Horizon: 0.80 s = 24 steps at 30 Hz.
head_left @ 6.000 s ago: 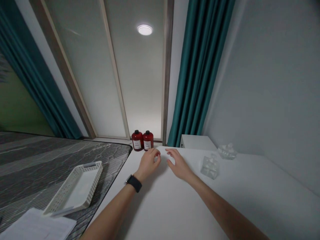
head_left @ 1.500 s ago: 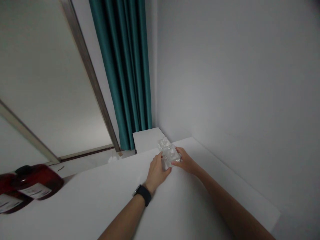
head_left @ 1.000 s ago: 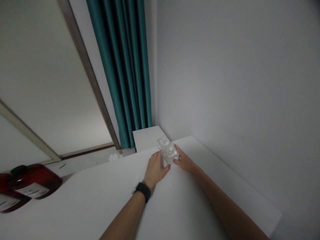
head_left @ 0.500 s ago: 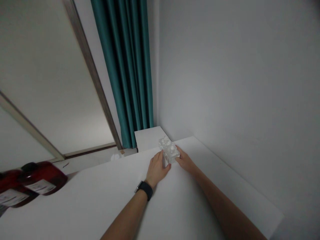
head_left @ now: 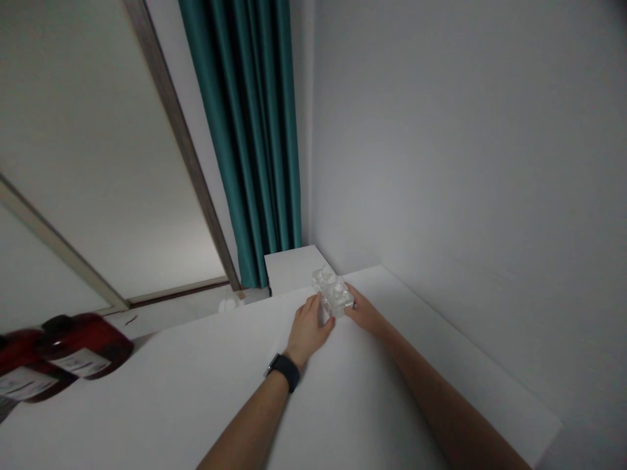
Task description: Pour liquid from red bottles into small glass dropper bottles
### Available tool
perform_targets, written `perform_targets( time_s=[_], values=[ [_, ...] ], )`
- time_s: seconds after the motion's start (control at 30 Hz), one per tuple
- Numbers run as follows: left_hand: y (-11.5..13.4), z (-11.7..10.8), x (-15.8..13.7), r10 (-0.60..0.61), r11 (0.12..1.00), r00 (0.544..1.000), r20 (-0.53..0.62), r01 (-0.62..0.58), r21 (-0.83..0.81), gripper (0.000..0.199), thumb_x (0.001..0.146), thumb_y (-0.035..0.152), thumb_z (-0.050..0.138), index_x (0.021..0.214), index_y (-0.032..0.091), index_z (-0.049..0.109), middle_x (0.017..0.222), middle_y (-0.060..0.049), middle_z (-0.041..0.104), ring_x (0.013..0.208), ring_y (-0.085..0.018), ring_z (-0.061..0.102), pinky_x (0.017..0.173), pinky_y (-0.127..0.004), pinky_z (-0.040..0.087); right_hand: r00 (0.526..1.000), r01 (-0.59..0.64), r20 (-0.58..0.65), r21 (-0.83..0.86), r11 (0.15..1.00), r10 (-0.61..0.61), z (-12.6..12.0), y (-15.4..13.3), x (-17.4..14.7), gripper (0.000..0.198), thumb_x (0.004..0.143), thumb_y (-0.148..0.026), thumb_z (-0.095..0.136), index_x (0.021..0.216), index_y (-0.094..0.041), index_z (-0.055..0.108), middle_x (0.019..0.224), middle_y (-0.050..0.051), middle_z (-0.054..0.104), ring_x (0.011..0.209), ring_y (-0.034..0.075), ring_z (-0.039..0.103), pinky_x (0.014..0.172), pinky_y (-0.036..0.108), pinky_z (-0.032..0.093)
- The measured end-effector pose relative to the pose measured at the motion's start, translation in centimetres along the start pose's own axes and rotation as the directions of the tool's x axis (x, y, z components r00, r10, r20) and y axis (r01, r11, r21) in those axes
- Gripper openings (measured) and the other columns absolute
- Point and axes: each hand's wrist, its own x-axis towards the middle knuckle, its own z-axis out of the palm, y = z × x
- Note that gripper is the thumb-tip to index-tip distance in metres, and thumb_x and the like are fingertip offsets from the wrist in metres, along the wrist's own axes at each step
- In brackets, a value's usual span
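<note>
Two clear, glass-like square pieces with round raised tops stand in a row near the far edge of the white table [head_left: 215,372]. My left hand [head_left: 310,326], with a dark watch [head_left: 284,371] on its wrist, has its thumb and fingers bent round the left side of the nearer clear block [head_left: 337,298]. From the right, my right hand [head_left: 365,310] grips the same block between thumb and fingers. The farther clear block [head_left: 323,277] sits just beyond, touching or very close. Their exact kind cannot be made out.
Two dark red bottles [head_left: 88,346] with black caps and white labels stand at the table's left. Beyond the far edge are a white cabinet [head_left: 289,267] and a teal curtain [head_left: 255,143]. A grey wall [head_left: 441,163] runs along the right side.
The view has shifted very slightly. Both hands keep their places at the clear block, with no other visible movement.
</note>
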Motion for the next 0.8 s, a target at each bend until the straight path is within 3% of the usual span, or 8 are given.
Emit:
perform_targets(
  time_s=[0.37, 0.8],
  values=[
    [-0.13, 0.10, -0.14, -0.007, 0.999, 1.000, 0.001, 0.007, -0.038, 0.061, 0.086, 0.025, 0.061, 0.143, 0.015, 0.041, 0.136, -0.015, 0.054, 0.124, -0.029, 0.056, 0.108, -0.045, 0.044, 0.999, -0.033, -0.014, -0.005, 0.999, 0.032, 0.21, -0.41, -0.36, 0.075, 0.067, -0.009, 0.057, 0.139, -0.026, 0.047, 0.143, 0.007, 0.056, 0.135, 0.030, 0.049, 0.117, 0.052, 0.032],
    [0.22, -0.21, -0.22, -0.002, 1.000, 1.000, 0.025, 0.002, -0.021, 0.060, 0.087, 0.025, 0.059, 0.142, 0.015, 0.040, 0.135, -0.016, 0.054, 0.121, -0.030, 0.058, 0.106, -0.046, 0.046, 1.000, -0.023, -0.012, -0.002, 1.000, 0.023, 0.24, -0.64, -0.52, 0.074, 0.067, -0.010, 0.056, 0.138, -0.026, 0.047, 0.139, 0.006, 0.058, 0.134, 0.031, 0.050, 0.116, 0.053, 0.034]
  ],
)
